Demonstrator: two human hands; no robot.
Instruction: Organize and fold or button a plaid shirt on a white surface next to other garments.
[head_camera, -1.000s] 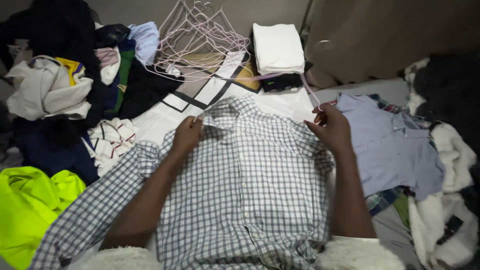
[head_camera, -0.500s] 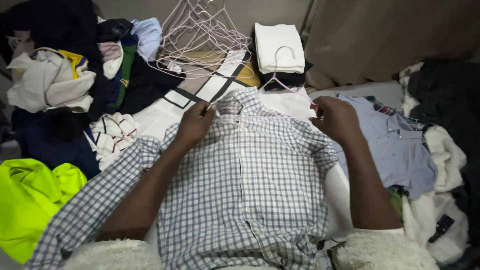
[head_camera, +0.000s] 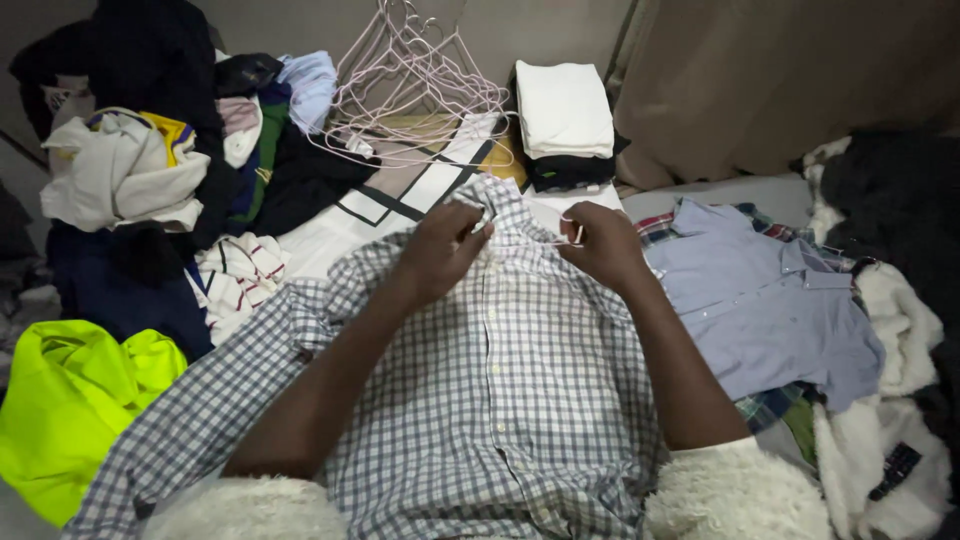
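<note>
tight workspace: clothes pile (head_camera: 130, 170) upper left, neon yellow garment (head_camera: 70, 410) lower left, blue shirt (head_camera: 760, 300) right, folded white stack (head_camera: 565, 105) and tangle of wire hangers (head_camera: 410, 85) top centre. checked shirt (head_camera: 500, 390) lies flat mid-frame, thin woven cotton, buttoned. left hand (head_camera: 440, 250) pinches its collar; right hand (head_camera: 600, 245) is closed on a thin pink hanger (head_camera: 572, 232) at the collar.

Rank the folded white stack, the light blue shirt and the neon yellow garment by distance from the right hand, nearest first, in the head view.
From the right hand:
1. Light blue shirt, just to its right.
2. Folded white stack, beyond it at the back.
3. Neon yellow garment, far left.
</note>
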